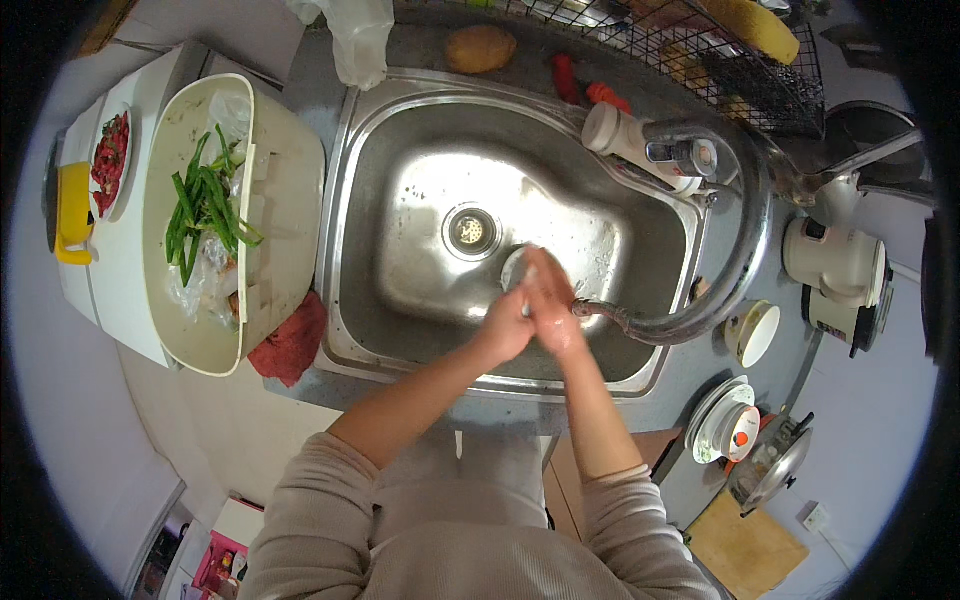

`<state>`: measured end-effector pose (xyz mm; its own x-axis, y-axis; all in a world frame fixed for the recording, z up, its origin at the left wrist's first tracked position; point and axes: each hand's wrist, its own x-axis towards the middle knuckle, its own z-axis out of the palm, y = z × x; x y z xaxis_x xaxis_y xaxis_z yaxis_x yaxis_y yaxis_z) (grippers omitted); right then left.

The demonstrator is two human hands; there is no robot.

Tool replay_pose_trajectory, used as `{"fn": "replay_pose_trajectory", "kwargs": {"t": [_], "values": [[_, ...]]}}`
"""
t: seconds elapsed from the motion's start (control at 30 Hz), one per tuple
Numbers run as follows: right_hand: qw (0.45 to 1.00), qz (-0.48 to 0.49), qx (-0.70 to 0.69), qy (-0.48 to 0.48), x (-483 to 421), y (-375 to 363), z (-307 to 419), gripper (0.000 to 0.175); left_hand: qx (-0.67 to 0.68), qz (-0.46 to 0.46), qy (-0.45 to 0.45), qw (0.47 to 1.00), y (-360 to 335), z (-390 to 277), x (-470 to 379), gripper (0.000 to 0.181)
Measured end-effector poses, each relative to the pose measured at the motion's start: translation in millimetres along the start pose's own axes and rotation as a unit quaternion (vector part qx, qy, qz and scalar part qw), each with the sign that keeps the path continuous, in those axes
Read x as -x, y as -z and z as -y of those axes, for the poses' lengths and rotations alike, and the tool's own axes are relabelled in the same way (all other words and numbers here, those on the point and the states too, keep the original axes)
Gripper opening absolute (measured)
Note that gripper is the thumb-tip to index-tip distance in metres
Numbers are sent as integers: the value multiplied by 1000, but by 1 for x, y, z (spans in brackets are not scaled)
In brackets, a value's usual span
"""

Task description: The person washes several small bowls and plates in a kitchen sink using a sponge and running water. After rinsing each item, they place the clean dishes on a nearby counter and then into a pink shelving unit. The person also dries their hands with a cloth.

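Note:
Over the stainless steel sink [420,300], my two hands are together near the spout. My right hand [553,289] looks wet and slightly blurred, its fingers reaching over a small pale round vessel [514,268], perhaps a bowl or cup. Close against it from the left, my left hand [506,328] grips the vessel's near side. Most of the vessel is hidden by the hands. The tip of the curved metal faucet [694,326] ends right beside my right wrist. Left of the vessel is the round drain [472,231].
Left of the sink stands a cream bin [289,195] holding green stalks [196,202] and plastic bags; a red cloth [292,345] lies below. White bottles [630,142] occupy the sink's back right corner. Rightward are a bowl [754,334], stacked plates [705,420] and a lidded pot [772,469].

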<state>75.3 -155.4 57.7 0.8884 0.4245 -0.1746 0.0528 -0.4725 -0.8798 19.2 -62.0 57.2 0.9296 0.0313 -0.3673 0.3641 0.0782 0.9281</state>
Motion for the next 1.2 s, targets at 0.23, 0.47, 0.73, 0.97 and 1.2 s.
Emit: {"fn": "replay_pose_trajectory", "kwargs": {"t": [0.23, 0.47, 0.73, 0.97, 1.2], "values": [[860, 172, -290, -383, -51, 36, -10, 34, -65, 62, 36, 995, 5, -13, 12, 35], [996, 80, -8, 41, -24, 13, -5, 28, -125, 38, -50, 990, 16, -4, -11, 26], [795, 141, -500, -313, 19, 79, -26, 31, -94, 40, 137, 985, 15, -24, -67, 29], [633, -227, -682, -285, 42, 35, -28, 22, -341, -176, -199, 902, -66, -33, -45, 30], [652, -212, -666, -294, 53, 31, 10, 31, 7, -128, -76, 989, -38, 19, -70, 31]]}}
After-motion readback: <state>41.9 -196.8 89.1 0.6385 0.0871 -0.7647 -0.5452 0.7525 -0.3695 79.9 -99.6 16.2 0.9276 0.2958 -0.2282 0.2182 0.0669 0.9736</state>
